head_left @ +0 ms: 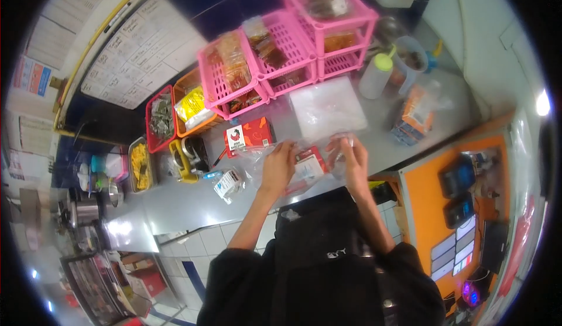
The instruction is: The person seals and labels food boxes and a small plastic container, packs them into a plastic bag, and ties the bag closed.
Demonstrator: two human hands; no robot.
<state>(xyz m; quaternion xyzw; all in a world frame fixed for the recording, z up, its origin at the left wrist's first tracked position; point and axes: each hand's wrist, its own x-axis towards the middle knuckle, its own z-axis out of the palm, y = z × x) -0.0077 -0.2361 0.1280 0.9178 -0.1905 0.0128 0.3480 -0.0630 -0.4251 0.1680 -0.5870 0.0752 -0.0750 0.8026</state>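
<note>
A clear plastic bag (294, 186) is stretched between my two hands at the front of the steel counter. Inside or beneath it shows a red and white box (310, 163); I cannot tell which. My left hand (280, 165) pinches the bag's left side, fingers closed. On the other side my right hand (353, 161) grips the film with thumb and fingers together. Just behind my left hand lies a red box with a white label (248, 136). A stack of clear plastic bags (329, 108) lies flat behind the hands.
Pink baskets (281, 45) with packets stand at the back. To the left are a yellow tape dispenser (186, 159), a small labelled packet (227, 185) and a tray of yellow food (140, 165). A squeeze bottle (376, 77) and orange-blue box (413, 118) stand right.
</note>
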